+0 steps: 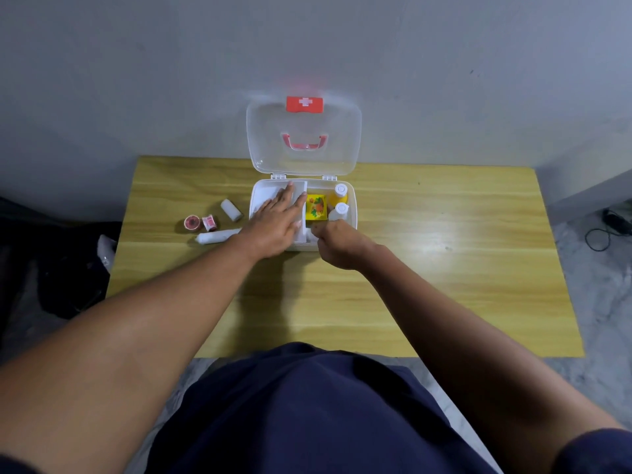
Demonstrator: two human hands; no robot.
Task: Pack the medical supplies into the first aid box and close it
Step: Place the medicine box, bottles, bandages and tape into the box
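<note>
We find the first aid box (352,217) near the far edge of the table (410,268), its long axis running left to right and its open top facing up. Its clear lid (303,155) is hinged on the far side and stands upright against the wall (136,80), with the red latch (304,104) uppermost. The left hand (278,217) lies flat on the white tray (263,196) in the box's left half, fingers straight and pointing away from us. The right hand (337,244) sits at the box's near rim with its fingers curled together; we cannot tell whether they pinch anything. In the right half we note a yellow carton (315,207), a far bottle (340,190) and a near bottle (341,208), both with white caps. On the table, left of the box, lie a bandage roll (231,209), a long white roll (219,236), a small red and white packet (209,223) and a tape roll (192,223).
</note>
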